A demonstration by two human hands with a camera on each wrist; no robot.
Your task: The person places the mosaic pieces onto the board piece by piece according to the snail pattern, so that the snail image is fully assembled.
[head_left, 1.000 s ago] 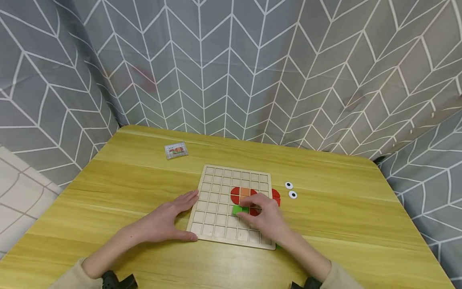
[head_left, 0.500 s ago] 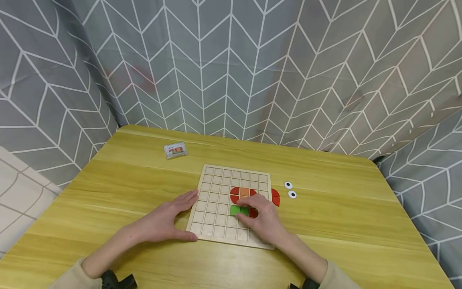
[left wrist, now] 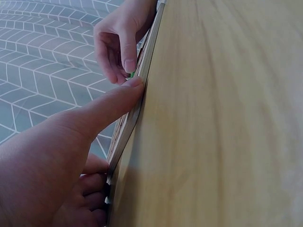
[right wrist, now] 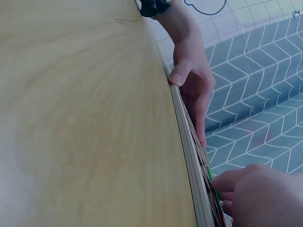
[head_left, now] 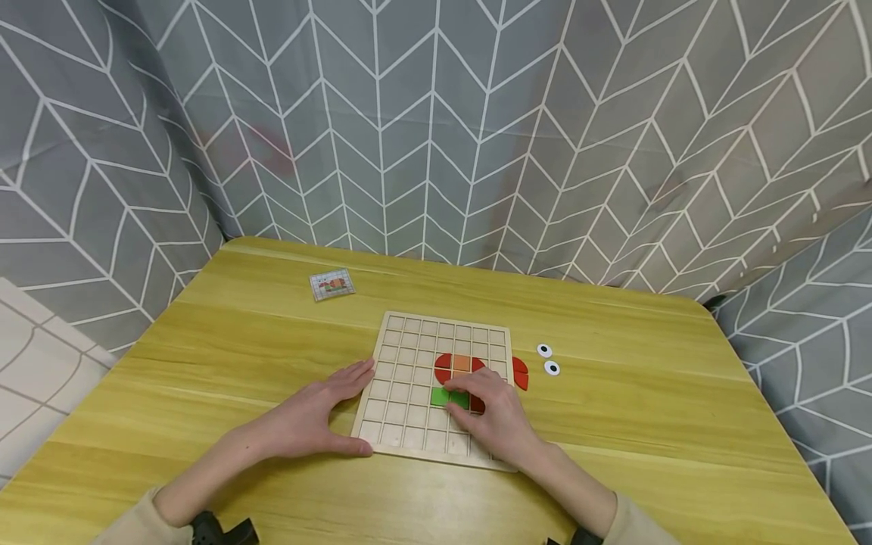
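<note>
With thumb and forefinger, your right hand [head_left: 496, 409] pinches at the green tiles [head_left: 440, 396], which lie on the grid board [head_left: 400, 391] toward its right edge; which of the two you grip is unclear. Push unevenly and one could catch on a divider, or a knuckle could nudge the red tiles [head_left: 443, 369] just beyond. Your left hand [head_left: 309, 416] rests straight-fingered against the board's left edge, thumb at its near left corner, gripping nothing. Should that brace slacken or press too hard, the board may skid across the worktop [head_left: 225, 356] into the loose red pieces [head_left: 520, 373] beside its right edge
</note>
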